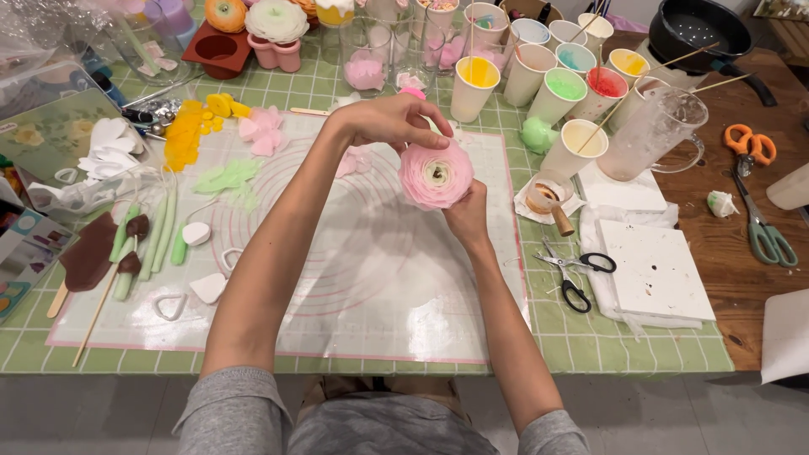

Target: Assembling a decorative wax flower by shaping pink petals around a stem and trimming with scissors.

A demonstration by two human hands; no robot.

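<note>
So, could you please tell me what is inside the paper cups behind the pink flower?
The paper cups hold coloured fillings: yellow, green, red, teal and pale yellow, several with wooden sticks in them. How deep each filling goes is hidden by the cup walls.

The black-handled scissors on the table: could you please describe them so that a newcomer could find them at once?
Start at the green checked tablecloth and go to the right edge of the translucent work mat. The black-handled scissors lie open there, beside a white square slab. Unlike the orange-handled scissors and green-handled scissors on bare wood further right, these are small with black loops.
</note>
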